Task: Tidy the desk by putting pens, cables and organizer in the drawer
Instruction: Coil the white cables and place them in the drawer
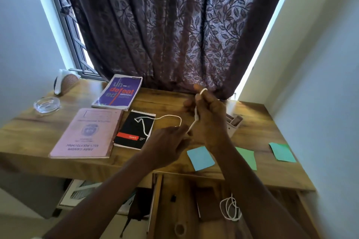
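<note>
A white cable (pixel 171 117) trails across the wooden desk (pixel 58 128) and over a black notepad (pixel 136 130). My right hand (pixel 208 116) is raised above the desk and grips a folded part of this cable, a loop showing above its fingers. My left hand (pixel 169 145) pinches the same cable lower down, near the desk surface. A beige desk organizer (pixel 234 122) stands behind my right hand, partly hidden. Below the desk edge the drawer (pixel 157 200) stands pulled out, with another coiled white cable (pixel 231 209) lying inside.
A pink booklet (pixel 87 134), a purple book (pixel 118 92) and a glass ashtray (pixel 46 105) lie on the left. Blue (pixel 201 158) and green sticky notes (pixel 282 152) lie near the front edge. A dark curtain (pixel 174 25) hangs behind the desk.
</note>
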